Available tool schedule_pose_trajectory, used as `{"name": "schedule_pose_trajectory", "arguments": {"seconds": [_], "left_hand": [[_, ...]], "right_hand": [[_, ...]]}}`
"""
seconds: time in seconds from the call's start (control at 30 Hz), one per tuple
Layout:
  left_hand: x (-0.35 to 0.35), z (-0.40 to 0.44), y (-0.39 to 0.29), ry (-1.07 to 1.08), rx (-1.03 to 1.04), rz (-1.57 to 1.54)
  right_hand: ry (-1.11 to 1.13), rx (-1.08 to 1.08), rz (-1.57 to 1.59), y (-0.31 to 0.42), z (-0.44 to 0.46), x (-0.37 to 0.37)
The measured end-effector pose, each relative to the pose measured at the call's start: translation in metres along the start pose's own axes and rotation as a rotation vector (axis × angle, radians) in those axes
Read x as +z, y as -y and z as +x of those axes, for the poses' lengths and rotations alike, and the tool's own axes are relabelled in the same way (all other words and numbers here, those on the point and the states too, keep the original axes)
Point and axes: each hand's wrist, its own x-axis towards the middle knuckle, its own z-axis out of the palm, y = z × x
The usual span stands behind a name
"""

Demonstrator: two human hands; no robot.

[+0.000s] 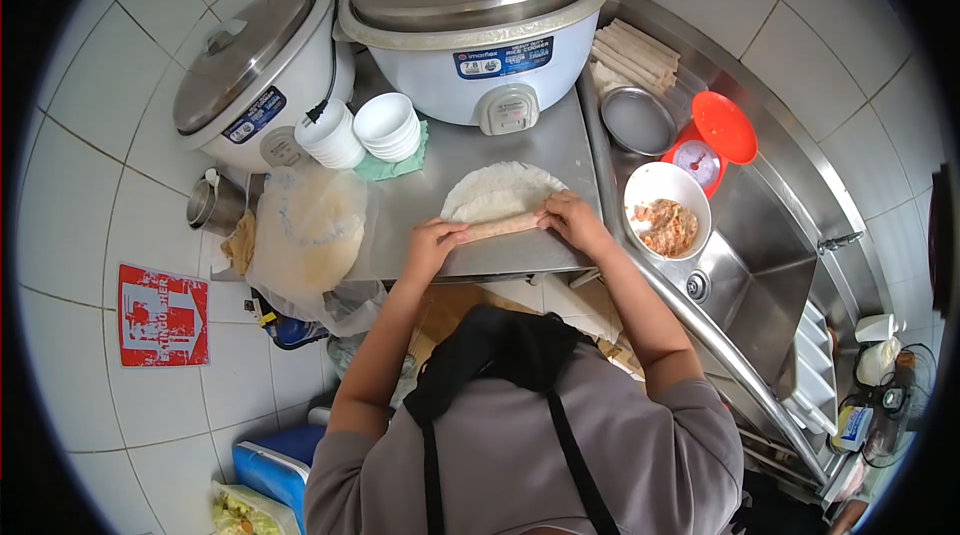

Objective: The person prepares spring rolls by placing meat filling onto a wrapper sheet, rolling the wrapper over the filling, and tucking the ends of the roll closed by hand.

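A round white wrapper (pixel 503 191) lies on the steel counter, its near edge rolled into a narrow tube. My left hand (pixel 434 240) pinches the left end of the roll. At the right end, the fingers of my right hand (pixel 571 218) are closed on the same roll. To the right, a white bowl (pixel 638 185) holds an orange-brown minced mixture (pixel 667 227). Finished-looking pale rolls (pixel 637 53) are stacked at the back right, beside a round metal tray (pixel 638 121). A plastic bag (pixel 308 225) of round pale sheets sits left of my left hand.
Two large rice cookers (pixel 470 45) (pixel 262 75) stand at the back. Stacked white cups (pixel 388 125) rest on a green cloth (pixel 405 163). A red scale (pixel 697 163) is beyond the bowl. The sink (pixel 755 265) with its raised rim lies at the right.
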Motion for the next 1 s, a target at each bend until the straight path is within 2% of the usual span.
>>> {"name": "schedule_pose_trajectory", "arguments": {"seconds": [0.07,0.17,0.27,0.37,0.47,0.53,0.63,0.67,0.77,0.87,1.0], "left_hand": [[-0.004,0.0,0.002,-0.013,-0.007,0.1],[-0.006,-0.003,-0.004,-0.079,0.041,0.442],[0.007,-0.003,-0.021,-0.225,0.299,0.557],[0.027,-0.003,-0.031,-0.124,0.464,0.381],[0.028,0.002,-0.025,-0.135,0.431,0.317],[0.024,0.009,-0.02,-0.037,0.363,0.226],[0.016,0.018,-0.017,0.054,0.303,0.166],[0.014,0.021,-0.018,0.074,0.294,0.159],[0.024,0.022,-0.037,-0.139,0.399,0.301],[0.039,0.025,-0.043,-0.065,0.454,0.262],[0.04,0.039,-0.028,-0.008,0.34,0.179]], "right_hand": [[-0.011,0.013,-0.042,-0.003,0.002,-0.002],[-0.034,0.091,-0.099,-0.01,0.003,-0.004],[-0.049,0.097,-0.137,-0.016,0.004,-0.005],[-0.038,0.095,-0.211,-0.017,0.004,-0.005],[-0.081,0.022,-0.339,-0.003,0.008,-0.008],[-0.12,-0.046,-0.388,0.02,0.017,-0.004],[0.027,-0.067,-0.097,0.018,0.026,0.023],[0.026,-0.004,-0.088,0.018,0.027,0.026],[0.035,0.049,0.006,0.001,0.035,0.031],[0.105,0.104,0.016,-0.01,0.046,0.032],[0.009,0.036,-0.055,0.004,0.047,0.028]]}}
